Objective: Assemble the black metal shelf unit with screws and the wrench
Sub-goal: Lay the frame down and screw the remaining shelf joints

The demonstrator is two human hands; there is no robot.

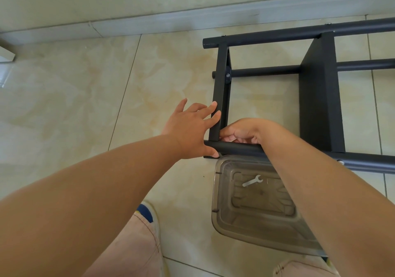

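Observation:
The black metal shelf unit lies on its side on the tiled floor, its round poles running to the right. My left hand grips the near corner: fingers lie over the end shelf panel, thumb under the near pole. My right hand sits curled inside that corner, fingertips pressed where panel meets pole; what they pinch is hidden. A small silver wrench lies in a clear plastic container just below the near pole.
A grey skirting board and wall run along the back. Beige floor tiles spread out to the left. My knees and a blue-and-white shoe are at the bottom edge.

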